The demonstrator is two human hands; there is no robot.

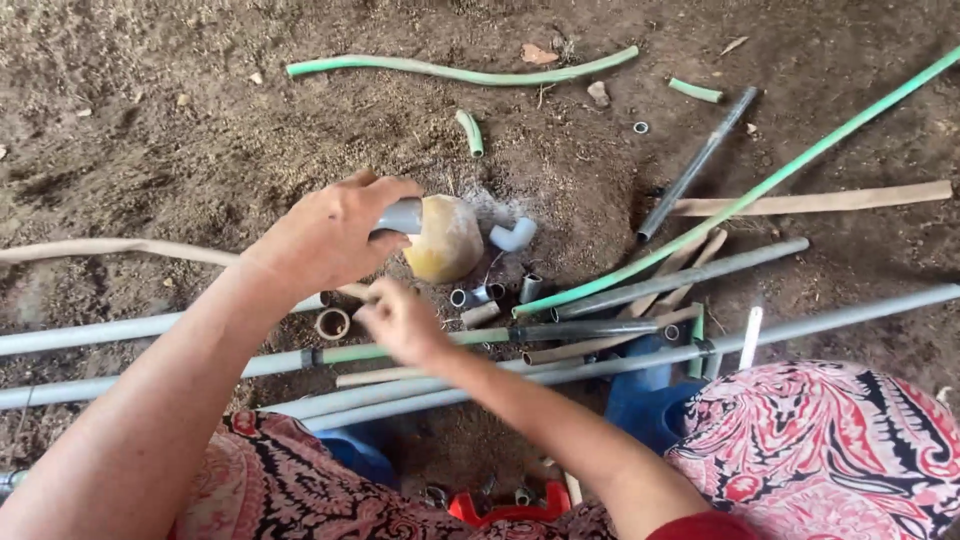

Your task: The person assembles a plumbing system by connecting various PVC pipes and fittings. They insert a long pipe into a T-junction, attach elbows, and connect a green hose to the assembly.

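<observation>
A person crouching over bare soil is gripping a short grey pipe piece (400, 215) in the left hand (325, 238), fingers closed around it, its far end meeting a rounded yellowish lump (445, 238) just beyond the knuckles. The right hand (400, 320), just below the left, is pinching shut on something too small to make out. A white elbow fitting (513, 236) and loose grey couplings (490, 295) are lying unjoined right of both hands, suggesting the fitting work is only beginning. Long grey pipes (640, 290) are lying beneath the wrists.
</observation>
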